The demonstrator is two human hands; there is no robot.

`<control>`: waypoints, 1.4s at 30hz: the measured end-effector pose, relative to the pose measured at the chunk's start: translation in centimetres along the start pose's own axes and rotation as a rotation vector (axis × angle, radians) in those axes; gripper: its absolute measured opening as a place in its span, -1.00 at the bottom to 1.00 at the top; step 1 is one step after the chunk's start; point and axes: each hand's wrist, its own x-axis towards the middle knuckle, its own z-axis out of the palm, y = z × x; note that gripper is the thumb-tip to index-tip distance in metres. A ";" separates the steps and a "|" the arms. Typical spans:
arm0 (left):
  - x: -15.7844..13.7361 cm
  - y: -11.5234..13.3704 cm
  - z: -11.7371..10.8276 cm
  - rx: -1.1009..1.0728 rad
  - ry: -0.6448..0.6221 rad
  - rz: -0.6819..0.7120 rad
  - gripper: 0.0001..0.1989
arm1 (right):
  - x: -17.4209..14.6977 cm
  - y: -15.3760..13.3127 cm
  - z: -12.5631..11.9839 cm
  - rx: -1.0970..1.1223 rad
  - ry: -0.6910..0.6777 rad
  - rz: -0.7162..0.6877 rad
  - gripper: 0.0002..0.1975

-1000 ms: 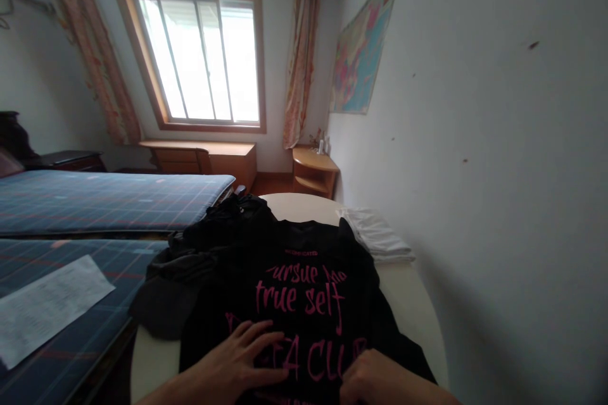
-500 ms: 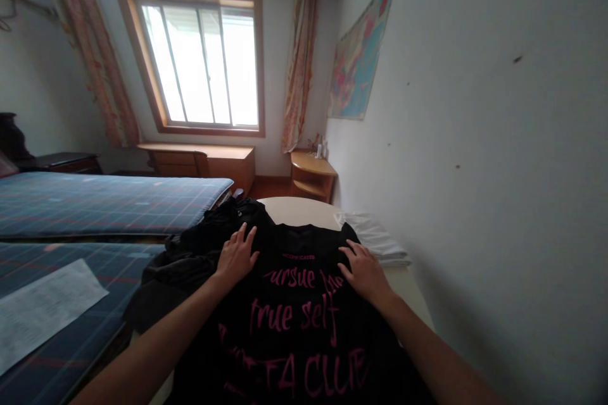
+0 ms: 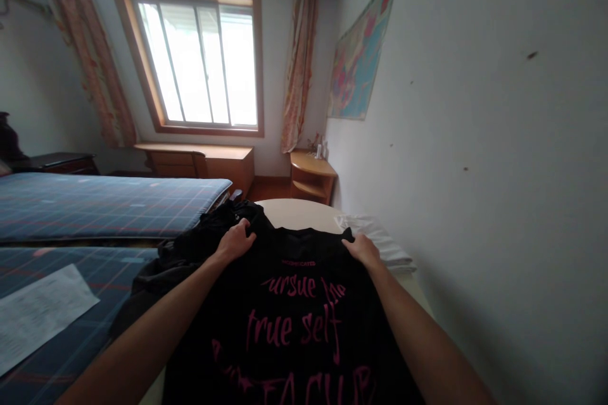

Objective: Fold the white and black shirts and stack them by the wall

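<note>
A black T-shirt (image 3: 294, 304) with pink lettering lies spread over a pale round-ended table (image 3: 304, 212), its neckline pointing away from me. My left hand (image 3: 236, 240) is closed on the shirt's left shoulder, beside a heap of dark clothes (image 3: 190, 237). At the opposite shoulder, my right hand (image 3: 361, 248) pinches the fabric near the collar. The shirt's lower end runs out of the bottom of the picture.
Folded white cloth (image 3: 380, 240) lies at the table's right, near the wall (image 3: 498, 202). On the left are blue plaid mattresses (image 3: 114, 202), one with a paper sheet (image 3: 47, 310) on it. A desk (image 3: 228, 161) and corner shelf (image 3: 311, 164) stand beyond.
Both hands have gone from resting with spread fingers on the shirt to gripping its shoulders. The right hand has moved slightly up toward the shoulder edge.
</note>
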 end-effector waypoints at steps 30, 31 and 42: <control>-8.1 6.1 6.8 0.136 -0.128 0.309 -0.35 | -5.0 -0.5 4.6 -0.317 0.116 -0.393 -0.76; -8.6 6.6 7.3 0.126 -0.142 0.300 -0.34 | -4.9 -0.6 4.6 -0.317 0.120 -0.383 -0.78; -9.7 6.2 10.1 -0.010 -0.031 0.275 -0.56 | -5.3 -2.0 4.2 -0.077 0.096 -0.491 -0.79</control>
